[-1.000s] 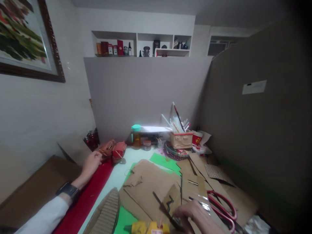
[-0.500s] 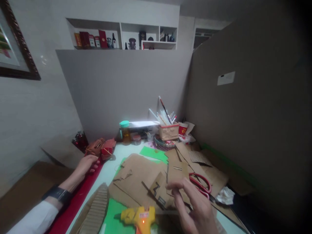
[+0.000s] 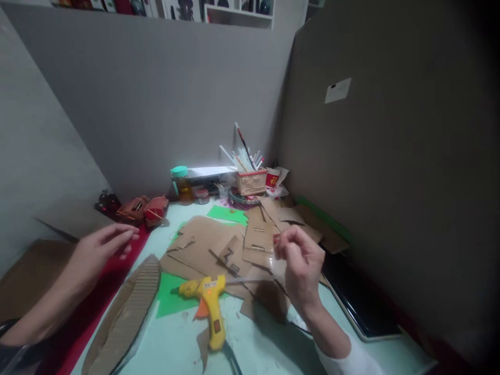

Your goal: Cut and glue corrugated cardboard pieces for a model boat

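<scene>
My left hand [image 3: 103,247] hovers over the red strip at the table's left side, fingers apart and nothing between them. On the right, my right hand [image 3: 300,258] is curled closed above the cardboard pieces; a bit of red shows at its fingers, perhaps the scissors' handle, mostly hidden. A yellow glue gun [image 3: 213,307] with a small orange light lies between the hands, its nozzle pointing left. A long cardboard piece with a ridged surface [image 3: 133,307] lies in front of my left hand. Flat brown cardboard [image 3: 205,237] covers the middle of the table.
Green paper [image 3: 170,297] lies under the cardboard. A black tablet [image 3: 359,297] rests at the right. Along the back stand a bottle with a teal lid [image 3: 183,185], a box of pens [image 3: 252,182] and a red cup [image 3: 272,178]. Reddish pouches [image 3: 156,209] sit at the back left.
The view has tilted down, showing more of the table and the whole glue gun. My right hand has closed from a loosely open pose. My left hand has come away from beside the reddish pouches.
</scene>
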A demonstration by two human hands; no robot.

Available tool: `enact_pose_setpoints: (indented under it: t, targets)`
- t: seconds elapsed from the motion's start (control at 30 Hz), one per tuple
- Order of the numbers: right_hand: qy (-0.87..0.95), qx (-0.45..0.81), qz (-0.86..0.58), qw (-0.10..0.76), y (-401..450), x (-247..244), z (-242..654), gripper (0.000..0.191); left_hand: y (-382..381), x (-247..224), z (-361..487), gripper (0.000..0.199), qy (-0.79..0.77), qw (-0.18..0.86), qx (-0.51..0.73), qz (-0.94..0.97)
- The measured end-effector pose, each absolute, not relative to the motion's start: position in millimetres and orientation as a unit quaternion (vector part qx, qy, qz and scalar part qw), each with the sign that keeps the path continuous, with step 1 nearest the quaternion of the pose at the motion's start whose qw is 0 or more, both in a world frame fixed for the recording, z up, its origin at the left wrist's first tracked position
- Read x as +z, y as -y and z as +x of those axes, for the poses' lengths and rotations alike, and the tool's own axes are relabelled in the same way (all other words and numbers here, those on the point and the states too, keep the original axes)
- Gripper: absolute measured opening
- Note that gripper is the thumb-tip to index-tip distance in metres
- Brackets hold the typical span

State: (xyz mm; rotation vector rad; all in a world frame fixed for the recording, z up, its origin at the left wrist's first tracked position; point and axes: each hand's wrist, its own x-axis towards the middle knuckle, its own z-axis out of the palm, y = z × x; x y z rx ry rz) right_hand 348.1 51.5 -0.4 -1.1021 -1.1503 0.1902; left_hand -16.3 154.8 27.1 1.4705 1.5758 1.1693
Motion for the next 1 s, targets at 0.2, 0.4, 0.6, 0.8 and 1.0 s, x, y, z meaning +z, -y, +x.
enact_pose_setpoints:
  t: [0.2,0.4,0.6,0.8,1.0]
  targets:
    - [0.54,0.065,-0.566,0.619,-67.0,1.8,370.9,0.032,-102.2,39.8,17.6,0.062,-0.618,0.303,0.391,0.611]
    - [0.661,0.054,-0.648,0.375,-82.5,9.3,398.2,0.022,-118.6,26.4,55.6,0.053,-0.551,0.303,0.32,0.709]
    - [0.714,0.021,-0.686,0.137,-78.1,-4.0,381.7,0.036,-149.3,19.0,106.0,0.04,-0.495,0.292,0.224,0.787]
    - [0.705,-0.019,-0.703,0.093,-75.9,-3.4,376.4,0.041,-133.9,29.1,120.2,0.05,-0.481,0.308,0.216,0.792]
    - [0.692,-0.022,-0.716,0.086,-76.2,-4.6,375.8,0.041,-100.2,31.8,95.8,0.06,-0.522,0.337,0.296,0.725]
